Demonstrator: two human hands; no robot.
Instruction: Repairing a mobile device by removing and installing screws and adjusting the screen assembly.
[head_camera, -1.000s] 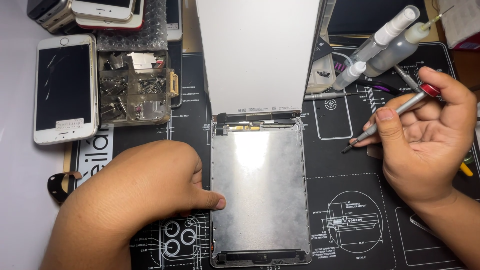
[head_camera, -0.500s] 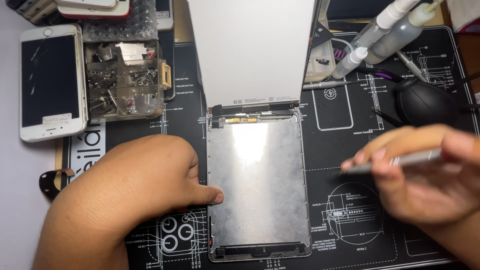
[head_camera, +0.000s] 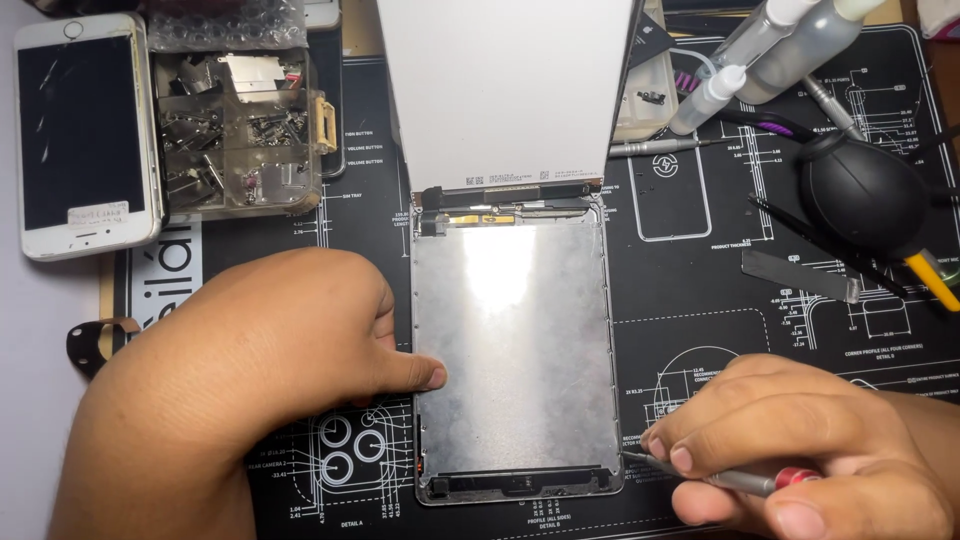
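Note:
An opened tablet body (head_camera: 515, 350) with a bare silver metal plate lies on a black repair mat (head_camera: 700, 300). Its white display panel (head_camera: 505, 90) is folded up and back at the top edge. My left hand (head_camera: 260, 370) rests on the mat at the tablet's left side, thumb tip pressing on the frame's left edge. My right hand (head_camera: 800, 450) grips a thin screwdriver (head_camera: 720, 475) with a red collar. Its tip points left at the tablet's lower right corner.
A white phone with a cracked screen (head_camera: 85, 130) lies at top left beside a clear box of small metal parts (head_camera: 235, 130). Squeeze bottles (head_camera: 770, 50), a black rubber air blower (head_camera: 865, 195), a metal spudger (head_camera: 800, 275) and another screwdriver (head_camera: 655, 147) lie at right.
My right hand has come down from the mat's upper right to the tablet's lower right corner, bringing the screwdriver tip to the frame. The left hand has stayed on the left edge.

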